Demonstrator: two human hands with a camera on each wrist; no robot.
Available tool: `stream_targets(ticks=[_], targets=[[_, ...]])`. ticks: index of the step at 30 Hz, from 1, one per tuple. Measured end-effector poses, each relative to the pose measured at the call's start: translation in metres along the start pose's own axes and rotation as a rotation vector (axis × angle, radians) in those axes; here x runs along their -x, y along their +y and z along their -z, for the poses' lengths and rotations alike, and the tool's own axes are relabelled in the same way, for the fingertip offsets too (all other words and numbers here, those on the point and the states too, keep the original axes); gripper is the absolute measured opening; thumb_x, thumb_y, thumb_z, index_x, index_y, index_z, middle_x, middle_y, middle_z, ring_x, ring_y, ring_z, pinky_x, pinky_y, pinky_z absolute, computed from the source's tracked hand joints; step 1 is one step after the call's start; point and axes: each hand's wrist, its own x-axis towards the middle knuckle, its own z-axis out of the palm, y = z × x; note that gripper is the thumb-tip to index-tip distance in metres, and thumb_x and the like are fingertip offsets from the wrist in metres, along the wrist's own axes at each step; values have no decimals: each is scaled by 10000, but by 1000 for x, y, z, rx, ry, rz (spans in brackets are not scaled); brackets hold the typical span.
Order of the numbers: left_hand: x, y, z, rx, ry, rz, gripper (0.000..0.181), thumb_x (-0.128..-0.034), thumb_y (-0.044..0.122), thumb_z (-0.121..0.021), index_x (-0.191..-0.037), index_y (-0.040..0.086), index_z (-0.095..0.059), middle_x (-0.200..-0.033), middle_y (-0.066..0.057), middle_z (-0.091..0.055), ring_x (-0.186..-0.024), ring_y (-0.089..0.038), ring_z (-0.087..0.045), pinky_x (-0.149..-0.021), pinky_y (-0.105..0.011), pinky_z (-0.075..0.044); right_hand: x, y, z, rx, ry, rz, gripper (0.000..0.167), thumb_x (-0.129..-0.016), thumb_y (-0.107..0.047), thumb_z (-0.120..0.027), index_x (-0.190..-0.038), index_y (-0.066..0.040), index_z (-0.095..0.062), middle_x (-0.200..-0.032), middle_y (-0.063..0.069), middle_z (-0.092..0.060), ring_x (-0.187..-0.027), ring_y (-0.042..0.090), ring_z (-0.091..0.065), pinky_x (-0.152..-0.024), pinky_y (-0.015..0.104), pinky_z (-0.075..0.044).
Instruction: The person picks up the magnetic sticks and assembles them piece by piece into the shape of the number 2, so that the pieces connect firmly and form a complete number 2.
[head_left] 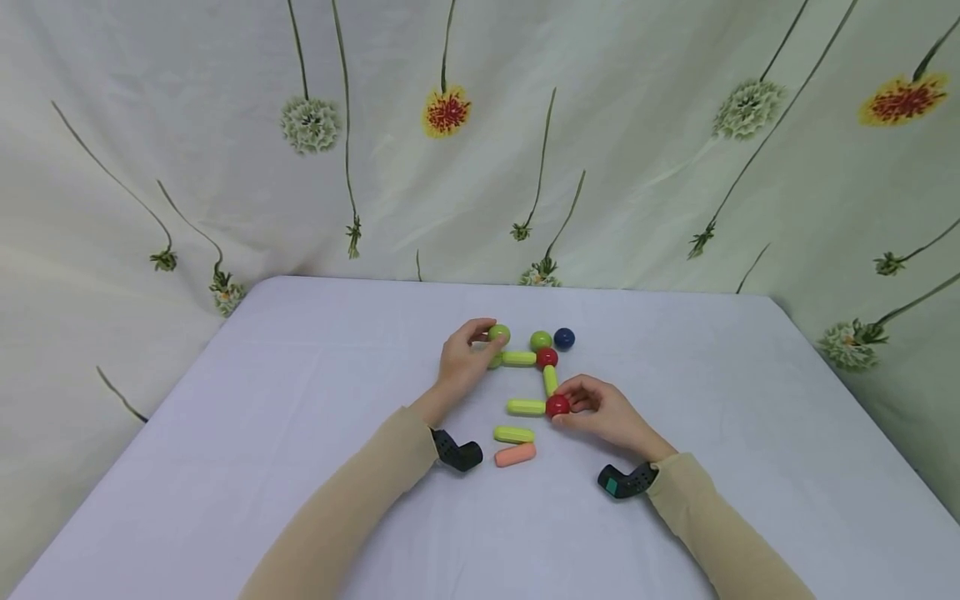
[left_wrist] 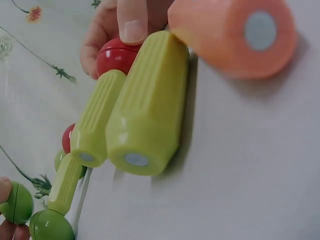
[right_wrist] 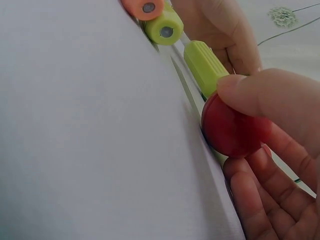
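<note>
My left hand [head_left: 467, 357] pinches a green ball [head_left: 499, 334] just behind another green ball [head_left: 494, 361], which sits at the left end of a yellow-green rod [head_left: 519, 358]. That rod meets a red ball [head_left: 547, 358], and a second rod [head_left: 551, 380] runs from there toward a nearer red ball [head_left: 557, 406]. My right hand [head_left: 600, 410] holds this nearer ball between thumb and fingers; the right wrist view shows the thumb on the red ball [right_wrist: 232, 127]. Another yellow-green rod [head_left: 527, 407] extends left from it.
Behind the far red ball lie a loose-looking green ball [head_left: 541, 340] and a dark blue ball [head_left: 564, 338]. Nearer the front are a yellow-green rod [head_left: 513, 434] and an orange rod [head_left: 515, 454] on the white-covered table [head_left: 300, 375]. A flowered cloth [head_left: 637, 167] hangs behind.
</note>
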Motion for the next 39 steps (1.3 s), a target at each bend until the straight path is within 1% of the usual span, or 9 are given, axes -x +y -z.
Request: stream_targets(ticks=[6,10,16,21,23,26,31,34,39], targets=[[14,5,7,9,-38,-44,420,-870,243,-686,-1207,15,-584,-1133,-78,-625,-1006,-226,-563,-899,-423,-403,-1,1,0,5,2,-1,331,-813,-84,-725,-1105,3,-594,-982,87,-599,-903,236,-543,-810,293,-470],[24,6,9,-1,-60,-59,425,-867,239,-689,-1211,16,-579,-1114,-74,-624,-982,-223,-563,-851,-387,-414,0,1,0,6,5,-1,331,-812,-82,-726,-1104,3,-594,-979,84,-599,-906,243,-544,-811,297,-469],[40,8,14,18,-111,-1,409,-853,250,-704,-1199,57,-601,-1080,-58,-625,-865,-181,-576,-755,-306,-436,-1,0,-1,6,2,-4,331,-814,-87,-725,-1105,0,-594,-978,82,-600,-900,230,-541,-812,306,-467],[50,6,19,67,-150,48,377,-852,253,-705,-1180,88,-622,-1083,-39,-621,-813,-147,-564,-726,-273,-455,-10,30,-2,-1,6,5,356,-796,-186,-757,-1098,-69,-608,-980,44,-606,-893,211,-546,-801,288,-472],[54,5,21,86,-155,54,372,-845,235,-713,-1170,76,-628,-1075,-48,-620,-808,-151,-564,-723,-266,-457,-13,42,-2,-4,8,6,369,-784,-224,-770,-1094,-99,-613,-981,27,-608,-893,208,-548,-795,277,-474],[58,1,24,105,-158,65,376,-831,229,-727,-1158,68,-639,-1060,-55,-618,-799,-154,-565,-707,-254,-458,-14,42,-2,-6,4,11,372,-785,-222,-767,-1098,-93,-611,-985,29,-608,-893,210,-548,-792,274,-474],[64,-2,29,133,-147,107,341,-807,210,-754,-1109,82,-661,-1077,-44,-628,-832,-154,-571,-727,-235,-458,-14,43,-3,-4,1,17,374,-789,-226,-764,-1099,-85,-612,-986,32,-610,-890,203,-546,-792,274,-472],[68,6,34,153,-149,115,307,-805,143,-749,-1076,38,-651,-1080,-71,-627,-866,-186,-579,-742,-229,-467,-14,43,-4,0,2,11,370,-789,-234,-764,-1098,-97,-613,-988,22,-611,-892,197,-549,-792,267,-474],[74,26,41,150,-201,88,298,-805,40,-718,-1070,-42,-608,-1081,-133,-607,-928,-258,-583,-805,-295,-483,-14,42,-3,5,8,3,372,-787,-243,-765,-1099,-109,-613,-989,16,-609,-898,202,-550,-800,277,-477]])
